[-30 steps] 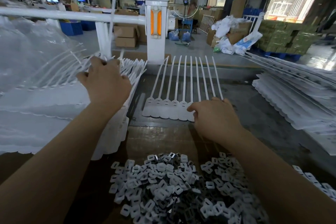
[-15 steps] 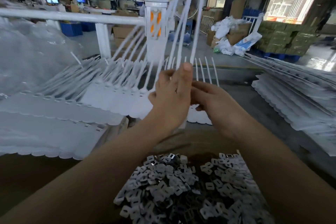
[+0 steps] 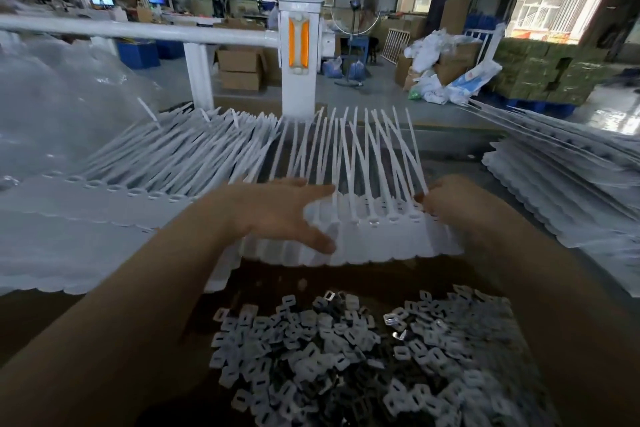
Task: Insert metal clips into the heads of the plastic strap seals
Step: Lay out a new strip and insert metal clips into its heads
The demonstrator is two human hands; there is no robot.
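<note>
A joined row of white plastic strap seals (image 3: 377,239) lies flat on the table in front of me, heads toward me, thin tails pointing away. My left hand (image 3: 277,215) rests spread on the row's left end, fingers apart. At the row's right end my right hand (image 3: 450,199) has its fingertips closed on the seals. A heap of small metal clips (image 3: 346,357) lies near me, below both forearms.
A tall stack of strap seals (image 3: 104,212) fills the left side, with clear plastic wrap (image 3: 59,108) behind it. Another stack (image 3: 561,191) lies at the right. A white railing and post (image 3: 299,52) stand beyond the table's far edge.
A row of seals taken from the left stack was held upright in both hands; now it lies flat on the earlier row, and my hands have moved apart to its two ends.
</note>
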